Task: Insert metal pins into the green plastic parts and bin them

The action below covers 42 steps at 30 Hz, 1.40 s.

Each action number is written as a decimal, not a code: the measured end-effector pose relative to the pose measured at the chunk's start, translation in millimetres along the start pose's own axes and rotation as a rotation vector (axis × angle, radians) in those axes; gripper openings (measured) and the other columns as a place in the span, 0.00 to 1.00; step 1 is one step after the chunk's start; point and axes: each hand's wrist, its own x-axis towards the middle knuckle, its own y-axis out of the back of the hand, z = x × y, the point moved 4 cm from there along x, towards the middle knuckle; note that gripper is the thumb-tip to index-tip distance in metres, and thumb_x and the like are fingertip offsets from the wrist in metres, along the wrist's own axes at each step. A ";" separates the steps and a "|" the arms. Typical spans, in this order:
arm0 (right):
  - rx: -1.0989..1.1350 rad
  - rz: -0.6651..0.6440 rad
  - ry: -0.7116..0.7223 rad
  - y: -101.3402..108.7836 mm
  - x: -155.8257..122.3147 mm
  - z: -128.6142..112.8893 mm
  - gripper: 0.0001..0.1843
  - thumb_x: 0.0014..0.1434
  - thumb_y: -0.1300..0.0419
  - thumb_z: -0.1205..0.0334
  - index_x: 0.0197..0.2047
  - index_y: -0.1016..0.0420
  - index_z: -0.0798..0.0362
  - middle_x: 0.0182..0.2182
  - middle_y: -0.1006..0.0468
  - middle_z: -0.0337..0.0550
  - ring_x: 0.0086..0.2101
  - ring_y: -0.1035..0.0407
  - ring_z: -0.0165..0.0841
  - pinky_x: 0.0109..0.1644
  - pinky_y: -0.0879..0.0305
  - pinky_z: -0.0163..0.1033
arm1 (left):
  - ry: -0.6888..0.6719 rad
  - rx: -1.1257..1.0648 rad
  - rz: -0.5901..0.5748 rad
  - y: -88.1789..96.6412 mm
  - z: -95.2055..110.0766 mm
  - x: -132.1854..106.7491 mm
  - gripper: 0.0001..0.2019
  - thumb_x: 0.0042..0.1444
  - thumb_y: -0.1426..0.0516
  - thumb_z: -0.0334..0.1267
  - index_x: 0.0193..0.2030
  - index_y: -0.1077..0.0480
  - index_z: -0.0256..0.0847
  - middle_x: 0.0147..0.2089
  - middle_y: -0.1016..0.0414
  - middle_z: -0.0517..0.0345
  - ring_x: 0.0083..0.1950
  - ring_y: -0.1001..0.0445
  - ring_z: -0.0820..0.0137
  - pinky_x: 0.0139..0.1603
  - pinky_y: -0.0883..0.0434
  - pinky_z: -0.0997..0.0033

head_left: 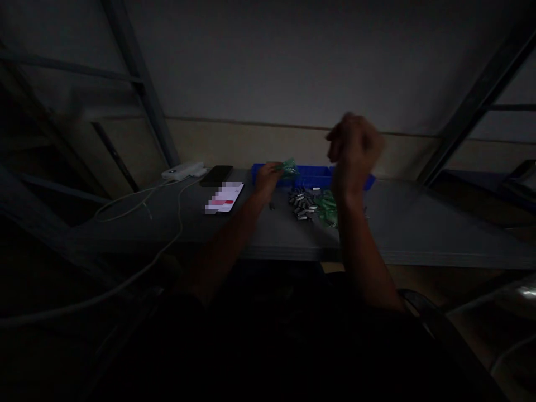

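My left hand (268, 177) pinches a small green plastic bag (290, 168) over the left part of the blue trays (315, 177). Raised well above the table, my right hand (355, 142) has its fingers curled in; it is dim and slightly blurred, and whatever it holds, if anything, is hidden. Below and left of it lies a pile of small dark and silvery metal-looking pieces (302, 202). More green plastic bags (327, 206) lie against that pile, partly behind my right forearm. One small dark piece (272, 206) sits alone near my left wrist.
A lit phone (226, 196) lies left of my left arm, with a dark flat object (216, 175) behind it. A white power strip (183, 171) and its cable (180, 218) run along the left. Metal posts (144, 95) and a wall bound the grey table (402, 223).
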 end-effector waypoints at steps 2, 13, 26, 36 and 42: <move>-0.027 -0.073 -0.230 -16.3 7.3 32.3 0.28 0.61 0.52 0.39 0.30 0.28 0.57 0.22 0.31 0.39 0.28 0.32 0.29 0.35 0.35 0.36 | -0.089 0.029 0.001 0.5 3.1 0.7 0.08 0.48 0.42 0.28 0.37 0.28 0.38 0.37 0.23 0.56 0.40 0.25 0.70 0.43 0.30 0.71; 0.266 -0.014 -0.800 -48.1 -16.7 123.6 0.19 0.51 0.39 0.67 0.47 0.36 0.55 0.19 0.32 0.30 0.20 0.34 0.26 0.26 0.36 0.31 | -0.413 0.357 -0.022 -3.4 15.0 -3.8 0.06 0.47 0.43 0.27 0.29 0.26 0.41 0.43 0.24 0.55 0.53 0.30 0.66 0.58 0.36 0.64; 0.104 0.050 -0.648 -36.6 -15.3 132.2 0.06 0.43 0.47 0.70 0.28 0.37 0.53 0.22 0.36 0.30 0.26 0.37 0.25 0.32 0.39 0.32 | 0.016 0.300 -0.025 0.3 4.1 -6.3 0.20 0.59 0.51 0.51 0.29 0.27 0.39 0.35 0.23 0.52 0.40 0.26 0.64 0.41 0.32 0.67; -0.059 -0.124 -0.507 -40.6 -21.7 120.3 0.10 0.41 0.52 0.66 0.25 0.29 0.54 0.20 0.33 0.33 0.25 0.39 0.27 0.32 0.43 0.32 | 0.173 0.216 -0.035 -1.0 -6.8 -3.0 0.14 0.57 0.48 0.48 0.30 0.28 0.41 0.28 0.25 0.54 0.24 0.31 0.71 0.24 0.39 0.71; -0.084 -0.110 -0.588 -35.9 -21.8 125.0 0.17 0.42 0.52 0.64 0.27 0.23 0.56 0.22 0.28 0.38 0.27 0.36 0.30 0.35 0.40 0.34 | 0.008 0.257 -0.005 0.5 1.8 -4.1 0.06 0.54 0.46 0.37 0.29 0.29 0.40 0.28 0.26 0.58 0.29 0.29 0.71 0.29 0.34 0.73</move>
